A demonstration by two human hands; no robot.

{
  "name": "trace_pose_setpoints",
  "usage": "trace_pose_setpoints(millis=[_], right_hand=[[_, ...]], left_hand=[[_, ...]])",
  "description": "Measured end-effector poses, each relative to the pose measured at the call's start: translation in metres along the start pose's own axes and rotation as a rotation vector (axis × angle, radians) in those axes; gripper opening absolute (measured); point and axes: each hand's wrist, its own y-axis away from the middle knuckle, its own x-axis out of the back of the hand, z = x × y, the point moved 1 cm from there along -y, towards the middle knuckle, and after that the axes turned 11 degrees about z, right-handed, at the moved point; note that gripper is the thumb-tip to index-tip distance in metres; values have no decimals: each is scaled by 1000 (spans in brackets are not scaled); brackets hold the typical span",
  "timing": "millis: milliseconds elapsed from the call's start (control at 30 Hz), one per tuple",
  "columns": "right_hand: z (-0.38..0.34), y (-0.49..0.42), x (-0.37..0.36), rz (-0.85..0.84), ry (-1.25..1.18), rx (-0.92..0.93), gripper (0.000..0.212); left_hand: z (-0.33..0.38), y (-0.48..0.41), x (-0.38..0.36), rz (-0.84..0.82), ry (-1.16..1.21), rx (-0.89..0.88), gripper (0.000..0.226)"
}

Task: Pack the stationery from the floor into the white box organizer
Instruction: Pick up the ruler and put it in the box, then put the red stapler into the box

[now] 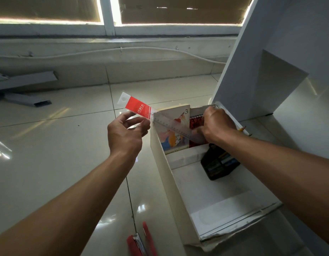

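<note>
So right now it's the ruler's turn to go in. The clear plastic ruler (175, 127), in its sleeve with the red header, lies slanted across the top of the back compartment of the white box organizer (164, 163), upper end sticking out past the box's left wall. The left hand (125, 133) is up by that red end, fingers (141, 126) loosely curled and only partly closed; they look like they're just touching or steadying the sleeve, though I honestly can't tell if there's a real pinch on it. The right hand (216, 124) is down inside the back compartment, closed around the lower end of the ruler next to the books.

Already in there: a book with a cartoon cover (174, 126) standing upright, a red patterned notebook (196, 122) beside it, and a black pencil case (218, 163) in the middle section. The front section looks bare. A yellow pencil (242, 128) pokes up behind the right wrist.

Next move, I'd guess: tip the ruler upright or flat so it slides down alongside the books instead of bridging the rim. Then there's still a red pen (149, 237) and a red stapler-looking thing (135, 244) left on the floor (49, 154)
</note>
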Motion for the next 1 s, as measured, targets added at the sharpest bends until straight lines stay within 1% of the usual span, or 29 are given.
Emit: trace_pose_setpoints(millis=[67, 100, 167, 233, 300, 367, 467, 567, 633, 667, 733, 767, 800, 867, 1000], right_hand=[[-8, -1, 7, 92, -109, 38, 19], [-15, 2, 10, 115, -196, 69, 20], [-31, 9, 16, 139, -342, 192, 23], [-48, 21, 18, 201, -388, 352, 29], [-65, 34, 20, 271, -423, 478, 34], [-82, 46, 21, 282, -445, 602, 34], [-103, 64, 22, 245, -435, 767, 29], [-117, 80, 19, 148, -425, 878, 32], [-124, 89, 13, 2, -382, 899, 41], [-127, 93, 9, -92, -334, 889, 49], [-131, 100, -1, -290, -175, 864, 72], [-133, 102, -6, -360, -91, 867, 79], [-134, 105, -9, -406, -25, 877, 83], [-139, 112, -15, -464, 40, 890, 86], [-155, 131, -24, -544, 110, 933, 98]], left_hand=[[-4, 1, 5, -22, -68, 4, 50], [-6, 1, 7, -27, -107, 7, 51], [-10, 1, 12, -33, -179, 34, 49], [-13, 2, 15, -44, -244, 77, 46], [-14, 5, 18, -62, -318, 77, 42], [-12, 6, 23, -78, -409, 13, 38], [-7, 6, 33, -116, -601, -178, 30], [-5, 5, 51, -246, -776, -340, 33], [-8, 3, 68, -363, -809, -360, 46], [-10, 1, 77, -422, -855, -346, 58], [-16, -1, 98, -531, -1071, -291, 93], [-19, -1, 108, -561, -1202, -267, 109], [-21, -1, 119, -575, -1308, -260, 120], [-24, -1, 135, -593, -1427, -283, 130], [-19, 5, 162, -632, -1515, -298, 132]])
